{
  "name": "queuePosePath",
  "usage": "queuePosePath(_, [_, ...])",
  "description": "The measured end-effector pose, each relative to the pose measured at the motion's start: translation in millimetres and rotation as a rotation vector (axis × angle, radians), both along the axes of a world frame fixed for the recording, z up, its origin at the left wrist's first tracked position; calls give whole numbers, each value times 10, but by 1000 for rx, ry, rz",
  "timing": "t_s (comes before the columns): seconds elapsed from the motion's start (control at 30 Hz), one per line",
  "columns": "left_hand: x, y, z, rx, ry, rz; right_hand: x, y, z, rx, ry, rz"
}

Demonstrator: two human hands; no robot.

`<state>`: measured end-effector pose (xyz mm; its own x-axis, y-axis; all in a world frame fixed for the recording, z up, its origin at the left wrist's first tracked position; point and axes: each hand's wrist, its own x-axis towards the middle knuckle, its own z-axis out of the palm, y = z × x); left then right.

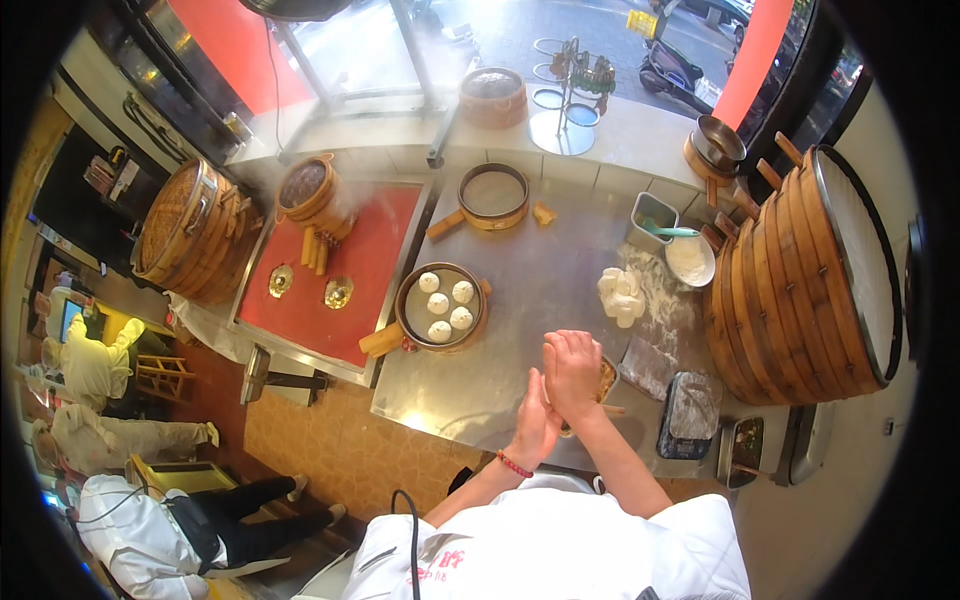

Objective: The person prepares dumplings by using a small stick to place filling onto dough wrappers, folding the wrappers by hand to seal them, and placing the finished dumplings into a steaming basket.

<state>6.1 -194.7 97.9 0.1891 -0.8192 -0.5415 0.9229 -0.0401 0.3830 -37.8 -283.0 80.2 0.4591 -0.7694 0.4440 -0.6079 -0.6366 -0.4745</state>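
My left hand (537,425), with a red bead bracelet on its wrist, is pressed palm-in against my right hand (573,372) above the front of the steel worktop (520,300). The right hand's fingers curl over the top; whatever lies between the palms is hidden. Just behind them, partly covered by my right hand, is a container of filling (606,380). To the left sits a round bamboo steamer (484,310) holding several white buns (438,303). Beyond my hands, a cluster of pale dough pieces (622,296) rests beside scattered flour.
At right stand a tall stack of steamers (790,290), a flour bowl (690,260), a metal tub (653,215) and a floury scale (690,430). Another steamer (494,192) sits farther back. Steam rises near a small steamer (305,190) on the red steaming top (375,255). People work at far left.
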Motion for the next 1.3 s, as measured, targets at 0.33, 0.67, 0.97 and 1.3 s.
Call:
queuePosePath(0.33, [347,116,-110,-192,85,-68,-128,-61,-89,975,-671,106])
queuePosePath(0.67, [142,83,-203,-172,4,-174,-130,64,-173,188,-45,76])
queuePosePath(0.97, [283,152,-258,-171,-226,-354,-634,-88,378,406,-37,586])
queuePosePath(1.3, [267,194,-632,-129,69,-325,-757,218,201,210,-109,437])
